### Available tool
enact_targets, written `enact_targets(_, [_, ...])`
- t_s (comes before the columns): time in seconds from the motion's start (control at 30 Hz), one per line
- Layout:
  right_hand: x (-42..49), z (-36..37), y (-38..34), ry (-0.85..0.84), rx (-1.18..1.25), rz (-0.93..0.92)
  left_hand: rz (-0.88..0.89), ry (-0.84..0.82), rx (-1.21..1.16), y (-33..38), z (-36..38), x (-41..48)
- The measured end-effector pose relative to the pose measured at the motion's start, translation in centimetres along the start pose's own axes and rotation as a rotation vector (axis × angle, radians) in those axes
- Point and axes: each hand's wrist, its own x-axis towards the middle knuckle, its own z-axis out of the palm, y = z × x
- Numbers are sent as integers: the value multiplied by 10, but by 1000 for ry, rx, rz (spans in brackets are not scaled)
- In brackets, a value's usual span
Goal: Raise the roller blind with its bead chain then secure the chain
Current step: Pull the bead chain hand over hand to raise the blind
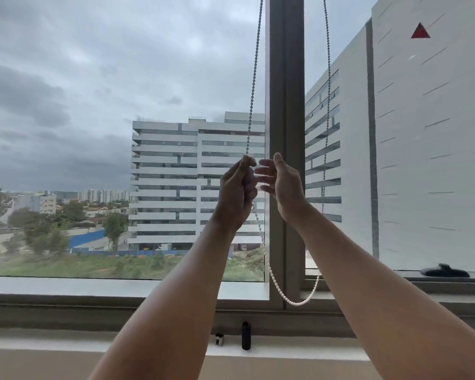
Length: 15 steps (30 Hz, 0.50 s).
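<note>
A person's left hand (237,187) pinches the near strand of the bead chain (254,78) before the window frame (285,105); the right hand (281,182), at its 3 o'clock, is spread, empty. Steady, straight-down pulls likely serve best. The pale loop sags to 6 o'clock.

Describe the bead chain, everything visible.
The bead chain is a loop of small round beads, pale like plastic. Two strands hang from above the frame, either side of the window post, joining in a slack curve low by the sill. The left hand pinches the left strand; the right hand is open, not touching it.
</note>
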Motion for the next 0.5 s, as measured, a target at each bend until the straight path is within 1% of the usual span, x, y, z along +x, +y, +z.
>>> enact_targets(0.1, [12,15,-38,-8,163,-30,-34,26,-41,-7,5,-3])
enact_targets(0.17, [17,25,-60,-14,190,-42,-52,33,-57,-14,6,-7])
enact_targets(0.23, [21,32,-75,-5,182,-13,-67,38,-81,-20,6,-12])
enact_targets(0.33, [28,40,-83,96,15,72,-84,28,-106,-31,6,-19])
enact_targets(0.4, [34,44,-81,171,-125,80,-98,7,-109,-37,6,-23])
enact_targets(0.43, [36,45,-77,212,-208,41,-109,-8,-100,-39,6,-24])
enact_targets(0.5, [37,44,-67,297,-361,-117,-135,-44,-69,-42,5,-25])
